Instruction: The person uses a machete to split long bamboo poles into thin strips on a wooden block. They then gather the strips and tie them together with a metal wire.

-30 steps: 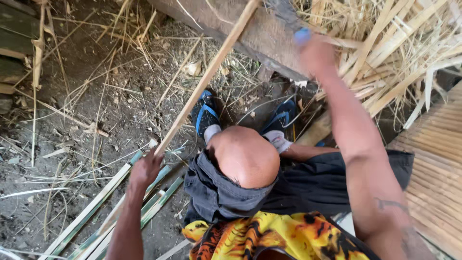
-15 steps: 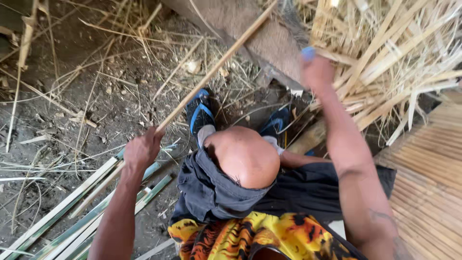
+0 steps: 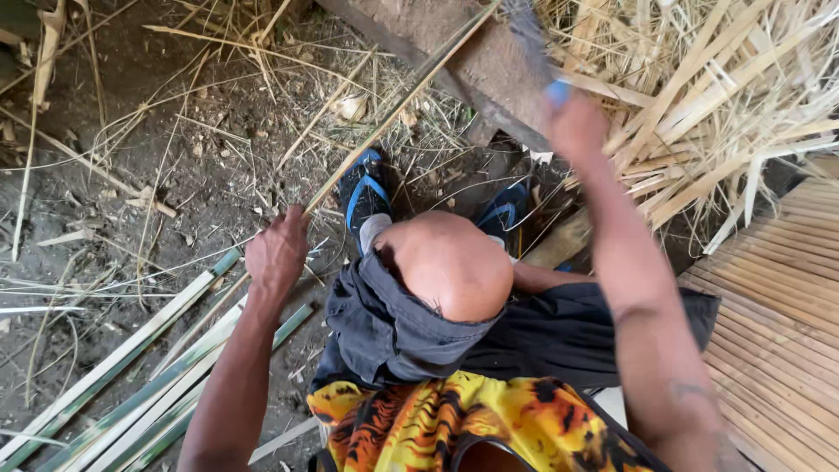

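My left hand (image 3: 278, 253) grips the near end of a long thin bamboo strip (image 3: 398, 94) that slants up to the right onto a thick wooden log (image 3: 489, 65). Raised at the upper right, my right hand (image 3: 575, 122) is shut on a blue-handled blade (image 3: 529, 39) that is blurred above the log. My bent knee (image 3: 450, 262) and dark rolled-up trousers sit between the two arms, and my feet in blue sandals (image 3: 365, 188) rest on the dirt below the log.
Split green bamboo slats (image 3: 131, 385) lie on the ground at lower left. A heap of pale bamboo shavings (image 3: 725, 96) fills the upper right. A woven bamboo platform (image 3: 778, 306) runs along the right edge. Loose straw litters the dirt.
My right hand with the blade has shifted slightly right and stays raised over the log. The left hand keeps hold of the strip, moved a little right and up.
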